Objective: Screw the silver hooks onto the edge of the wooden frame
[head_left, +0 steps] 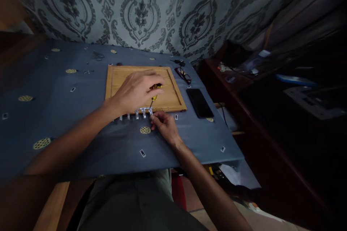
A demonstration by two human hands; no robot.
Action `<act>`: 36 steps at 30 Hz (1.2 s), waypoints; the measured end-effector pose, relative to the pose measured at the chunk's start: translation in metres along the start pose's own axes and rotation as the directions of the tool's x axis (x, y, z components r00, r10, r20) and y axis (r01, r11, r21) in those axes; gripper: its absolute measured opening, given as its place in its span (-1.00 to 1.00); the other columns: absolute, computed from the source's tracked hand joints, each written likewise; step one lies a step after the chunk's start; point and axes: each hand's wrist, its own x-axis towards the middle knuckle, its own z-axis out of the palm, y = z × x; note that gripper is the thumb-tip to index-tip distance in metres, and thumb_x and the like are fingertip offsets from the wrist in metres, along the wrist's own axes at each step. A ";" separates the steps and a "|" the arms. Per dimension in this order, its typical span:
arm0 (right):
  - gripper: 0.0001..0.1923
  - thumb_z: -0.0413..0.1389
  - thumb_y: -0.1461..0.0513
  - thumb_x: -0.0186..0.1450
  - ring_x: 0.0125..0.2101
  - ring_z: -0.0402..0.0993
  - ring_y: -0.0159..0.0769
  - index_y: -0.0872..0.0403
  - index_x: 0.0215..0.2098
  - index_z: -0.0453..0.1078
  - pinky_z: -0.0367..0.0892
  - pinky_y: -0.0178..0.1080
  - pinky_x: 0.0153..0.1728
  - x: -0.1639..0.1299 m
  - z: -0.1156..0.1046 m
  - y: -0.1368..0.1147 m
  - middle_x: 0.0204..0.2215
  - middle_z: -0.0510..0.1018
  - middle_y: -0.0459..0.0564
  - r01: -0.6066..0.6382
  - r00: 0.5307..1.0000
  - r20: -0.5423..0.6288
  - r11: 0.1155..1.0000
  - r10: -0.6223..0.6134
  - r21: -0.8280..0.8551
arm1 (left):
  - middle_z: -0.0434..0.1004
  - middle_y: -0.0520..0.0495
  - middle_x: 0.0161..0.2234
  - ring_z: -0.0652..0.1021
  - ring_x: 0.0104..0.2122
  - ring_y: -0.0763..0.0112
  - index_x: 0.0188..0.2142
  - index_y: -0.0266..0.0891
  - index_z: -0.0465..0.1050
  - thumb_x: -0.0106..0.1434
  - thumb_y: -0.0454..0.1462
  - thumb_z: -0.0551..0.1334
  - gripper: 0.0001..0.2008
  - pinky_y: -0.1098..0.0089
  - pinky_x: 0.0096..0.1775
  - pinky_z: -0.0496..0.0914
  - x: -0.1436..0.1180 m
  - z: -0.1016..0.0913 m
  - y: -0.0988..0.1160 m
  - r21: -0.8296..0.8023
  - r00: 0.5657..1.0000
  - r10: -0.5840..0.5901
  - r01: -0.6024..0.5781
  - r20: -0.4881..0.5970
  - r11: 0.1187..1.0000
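Where the near edge of the wooden tray meets the blue cloth, a row of small metal brackets is laid out side by side, and both hands are gathered at the right end of that row. The left hand is closed around a yellow-handled screwdriver, which is held tilted, its handle under the fingers and its tip brought down onto the last bracket in the row. The right hand is set just below, its fingertips pinched on that same bracket, so that the two hands are nearly touching (the exact contact is lost in the dim light, and whether a screw is held there cannot be told). The tray is lying flat on the cloth with its rim raised all round. A black phone is placed face up just beside the tray's right edge, and a pair of glasses is seen beyond it, near the far corner. Small loose parts are scattered on the cloth well to the left of the tray. The patterned wall is seen behind the table.
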 end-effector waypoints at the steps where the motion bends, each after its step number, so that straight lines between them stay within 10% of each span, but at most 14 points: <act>1: -0.48 0.22 -0.24 0.22 -0.64 0.45 -0.35 0.02 -0.47 0.38 0.34 -0.29 -0.50 0.000 0.000 0.000 -0.62 0.49 -0.15 0.001 1.000 -0.001 1.000 -0.001 0.000 | 0.63 -0.07 -0.20 0.60 -0.25 0.37 -0.16 -0.26 0.57 0.36 -0.29 0.26 -0.88 0.37 -0.17 0.42 0.000 0.000 0.000 -0.005 1.000 -0.004 0.004 -0.002 1.000; 12: -0.48 0.21 -0.24 0.21 -0.64 0.43 -0.37 0.02 -0.45 0.37 0.33 -0.28 -0.51 0.001 0.001 0.001 -0.58 0.49 -0.14 -0.013 1.000 0.001 1.000 0.013 0.009 | 0.64 -0.02 -0.29 0.52 -0.37 0.45 -0.16 -0.26 0.55 0.31 -0.32 0.28 -0.88 0.41 -0.27 0.34 0.002 -0.004 0.002 -0.017 0.994 -0.109 0.109 0.005 0.994; 36: -0.52 0.20 -0.19 0.25 -0.64 0.45 -0.34 0.01 -0.46 0.39 0.34 -0.28 -0.47 -0.001 0.001 -0.001 -0.63 0.48 -0.16 -0.009 1.000 -0.005 1.000 0.009 -0.019 | 0.65 -0.08 -0.21 0.62 -0.21 0.33 -0.16 -0.21 0.60 0.35 -0.32 0.23 -0.85 0.30 -0.09 0.48 0.001 -0.002 0.000 -0.062 0.999 0.041 -0.042 -0.008 0.997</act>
